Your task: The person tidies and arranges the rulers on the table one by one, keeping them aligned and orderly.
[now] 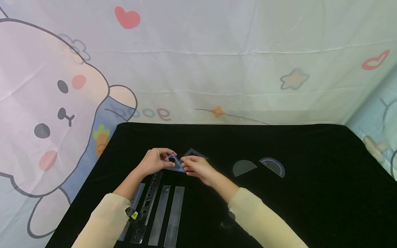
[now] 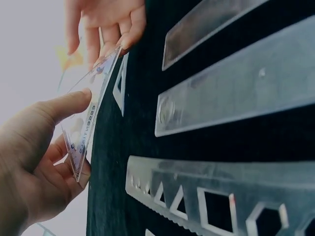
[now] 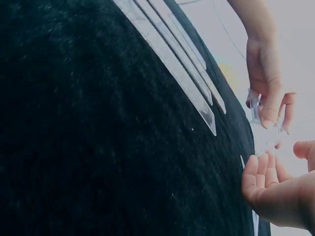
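Observation:
My left hand [image 1: 155, 162] holds a clear set square [image 2: 91, 118] with bluish edges, thumb on one face and fingers behind it. In the left wrist view, printed lettering runs along the set square. My right hand [image 1: 200, 169] is at the set square's other corner, its fingertips touching or very near it. The right wrist view shows that hand's thumb [image 3: 306, 149] standing apart from its fingers. Behind the hands, a second set square [image 1: 198, 153] lies on the black cloth, partly hidden by the right hand.
Nearer me lie a bluish ruler [image 1: 137, 196], a stencil ruler [image 1: 148, 203] with cut-out shapes and two plain clear rulers [image 1: 159, 217], side by side. Rightward lie a clear protractor [image 1: 244, 168] and a purple-edged protractor [image 1: 273, 166]. A printed curtain [image 1: 217, 79] hangs behind the table.

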`<action>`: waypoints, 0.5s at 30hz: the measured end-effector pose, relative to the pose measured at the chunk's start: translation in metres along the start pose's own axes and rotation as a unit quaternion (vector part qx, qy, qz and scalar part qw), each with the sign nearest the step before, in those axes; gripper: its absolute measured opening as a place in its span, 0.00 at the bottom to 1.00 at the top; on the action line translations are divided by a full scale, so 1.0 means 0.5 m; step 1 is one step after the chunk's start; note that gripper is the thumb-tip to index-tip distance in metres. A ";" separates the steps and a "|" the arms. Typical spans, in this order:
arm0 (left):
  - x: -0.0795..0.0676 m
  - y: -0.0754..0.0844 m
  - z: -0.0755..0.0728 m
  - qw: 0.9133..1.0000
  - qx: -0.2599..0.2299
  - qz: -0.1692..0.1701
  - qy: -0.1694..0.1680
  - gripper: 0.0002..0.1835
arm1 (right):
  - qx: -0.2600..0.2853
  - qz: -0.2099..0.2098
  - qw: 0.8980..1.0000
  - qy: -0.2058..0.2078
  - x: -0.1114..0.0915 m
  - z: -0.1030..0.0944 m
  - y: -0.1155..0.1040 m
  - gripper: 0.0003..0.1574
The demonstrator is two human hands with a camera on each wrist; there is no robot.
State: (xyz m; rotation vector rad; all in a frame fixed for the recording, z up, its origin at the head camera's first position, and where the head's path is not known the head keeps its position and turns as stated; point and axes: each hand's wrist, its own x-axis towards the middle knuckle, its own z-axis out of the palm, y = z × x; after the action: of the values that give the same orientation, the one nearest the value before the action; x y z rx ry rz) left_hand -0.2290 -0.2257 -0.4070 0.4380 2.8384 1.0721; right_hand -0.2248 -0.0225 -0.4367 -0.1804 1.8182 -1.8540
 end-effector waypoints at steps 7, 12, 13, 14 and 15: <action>-0.012 0.032 0.007 1.000 -0.002 0.016 -0.012 0.15 | -0.120 -0.052 0.991 0.001 -0.015 -0.007 0.000 0.16; -0.019 0.048 0.013 1.000 -0.007 0.025 -0.016 0.15 | -0.196 -0.098 0.976 0.015 -0.028 -0.008 0.004 0.09; -0.020 0.051 0.015 1.000 -0.008 0.025 -0.016 0.15 | -0.203 -0.103 0.974 0.017 -0.031 -0.008 0.004 0.09; -0.022 0.054 0.017 1.000 -0.009 0.025 -0.016 0.15 | -0.210 -0.108 0.971 0.019 -0.034 -0.008 0.004 0.08; -0.024 0.056 0.019 1.000 -0.010 0.024 -0.015 0.15 | -0.216 -0.113 0.970 0.022 -0.036 -0.009 0.005 0.08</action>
State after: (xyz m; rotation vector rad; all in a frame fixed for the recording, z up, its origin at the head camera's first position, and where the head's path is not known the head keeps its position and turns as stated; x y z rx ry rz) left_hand -0.2092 -0.2032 -0.3958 0.5194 2.8012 1.0916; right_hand -0.2107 -0.0101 -0.4348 -0.5262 2.2940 -1.5843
